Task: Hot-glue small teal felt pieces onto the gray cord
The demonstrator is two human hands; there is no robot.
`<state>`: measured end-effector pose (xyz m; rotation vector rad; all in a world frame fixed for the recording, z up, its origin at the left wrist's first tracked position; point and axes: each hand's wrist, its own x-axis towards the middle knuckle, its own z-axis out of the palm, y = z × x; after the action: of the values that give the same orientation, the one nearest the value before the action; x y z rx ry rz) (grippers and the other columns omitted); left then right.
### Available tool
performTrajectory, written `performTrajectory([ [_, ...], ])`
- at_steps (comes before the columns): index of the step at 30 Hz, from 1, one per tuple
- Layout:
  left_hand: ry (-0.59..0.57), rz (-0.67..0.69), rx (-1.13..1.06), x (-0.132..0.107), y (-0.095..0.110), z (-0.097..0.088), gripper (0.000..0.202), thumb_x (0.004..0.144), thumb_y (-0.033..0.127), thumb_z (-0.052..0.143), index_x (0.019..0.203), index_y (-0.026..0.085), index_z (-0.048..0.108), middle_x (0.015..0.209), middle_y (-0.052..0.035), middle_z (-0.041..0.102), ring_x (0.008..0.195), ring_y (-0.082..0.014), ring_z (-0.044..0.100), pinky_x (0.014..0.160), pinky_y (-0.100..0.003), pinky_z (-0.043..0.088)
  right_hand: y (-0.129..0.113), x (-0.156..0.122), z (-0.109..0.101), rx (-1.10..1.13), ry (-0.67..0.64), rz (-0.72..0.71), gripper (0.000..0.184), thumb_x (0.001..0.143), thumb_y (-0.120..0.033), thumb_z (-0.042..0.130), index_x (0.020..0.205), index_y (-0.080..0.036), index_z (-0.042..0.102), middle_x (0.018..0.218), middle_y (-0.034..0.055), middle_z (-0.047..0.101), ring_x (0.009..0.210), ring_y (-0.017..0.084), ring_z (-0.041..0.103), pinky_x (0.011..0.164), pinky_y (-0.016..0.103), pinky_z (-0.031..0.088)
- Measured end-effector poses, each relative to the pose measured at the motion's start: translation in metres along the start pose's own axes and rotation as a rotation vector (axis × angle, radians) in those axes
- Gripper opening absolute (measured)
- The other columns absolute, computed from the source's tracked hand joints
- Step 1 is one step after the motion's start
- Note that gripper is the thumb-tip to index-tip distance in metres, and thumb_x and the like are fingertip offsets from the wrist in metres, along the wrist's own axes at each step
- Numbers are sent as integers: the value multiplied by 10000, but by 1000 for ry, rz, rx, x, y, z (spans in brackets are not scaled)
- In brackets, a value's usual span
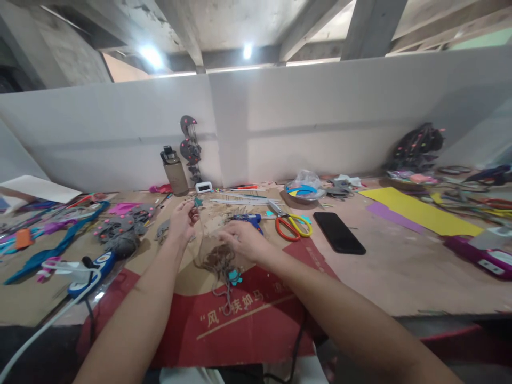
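My left hand (184, 220) is raised over the board, its thumb and fingers pinched on a small teal cut-out piece (199, 202). A thin grey cord (201, 234) hangs below this piece and runs down to a tangled heap of grey cord (220, 264). Just above the heap is my right hand (242, 239), palm down, fingers stretched out to the left and slightly apart. Behind that hand lies a blue glue gun (253, 218), partly covered by it. Another teal piece (235, 277) rests beside the heap on the red printed cardboard (256, 325).
Scissors with red and yellow handles (294, 225) and a black phone (339, 233) lie to the right. A bowl (304, 194), a bottle (175, 173) and a white partition (256, 122) stand behind. A blue power strip (94, 274) with cables sits left, near grey pinned pieces (128, 224).
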<state>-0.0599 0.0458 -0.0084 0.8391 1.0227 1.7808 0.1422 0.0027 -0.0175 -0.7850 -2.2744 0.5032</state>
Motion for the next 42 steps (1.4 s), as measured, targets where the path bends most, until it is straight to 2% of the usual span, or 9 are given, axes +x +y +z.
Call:
performTrajectory([
  [4,-26,7,-7,-4,1,3,242,543,218,715,706,138,556,554,45,531,444,-41,470,366,-135,281,25,1,-26,-194,218,377,375,910,-410,348,835,-155,613,805,59,652,757,154,574,664,243,380],
  [7,-78,4,22,-10,-1,9,253,554,242,725,719,136,564,552,39,535,449,-44,470,367,-138,281,45,-4,-28,-309,112,637,402,810,-491,498,916,-117,602,870,140,666,788,215,612,648,269,397],
  [10,-110,27,51,-16,-3,14,250,569,259,729,722,140,572,533,40,523,445,-46,453,370,-141,277,57,-9,-18,-299,-7,722,324,710,-323,622,941,-97,599,922,191,666,813,257,632,639,284,414],
  [14,-134,33,81,-22,-5,17,243,592,290,728,728,145,586,516,41,507,442,-47,434,376,-149,275,67,-7,-10,-269,-7,731,261,710,-251,565,928,-109,591,895,158,667,769,231,630,626,280,431],
  [17,-124,39,84,-24,-6,17,236,610,300,717,736,146,590,511,40,504,435,-47,415,378,-156,271,68,-2,-13,-113,143,700,278,726,-275,510,965,-141,557,834,80,647,709,189,596,609,275,442],
  [21,-71,35,65,-23,-7,15,252,600,308,725,735,145,588,499,43,493,434,-48,408,376,-157,256,46,2,-18,210,408,469,241,683,-197,488,917,-169,538,819,31,601,718,165,548,647,293,466],
  [23,-46,24,54,-22,-8,14,273,588,320,735,736,146,585,494,46,489,431,-48,404,375,-157,248,29,0,-19,422,435,344,284,726,-191,464,1007,-182,501,934,49,603,738,154,560,637,285,481],
  [25,-38,15,56,-21,-9,14,280,584,327,738,729,147,580,487,47,485,424,-47,394,374,-159,243,16,-3,-18,541,355,263,288,777,-204,457,1064,-200,483,1032,59,592,727,137,560,635,279,492],
  [42,-50,43,84,-33,-6,21,262,603,324,741,715,148,582,491,57,455,432,-42,368,403,-169,224,-1,-8,-11,187,287,256,175,850,-278,453,948,-179,559,858,53,597,750,166,534,702,300,435],
])
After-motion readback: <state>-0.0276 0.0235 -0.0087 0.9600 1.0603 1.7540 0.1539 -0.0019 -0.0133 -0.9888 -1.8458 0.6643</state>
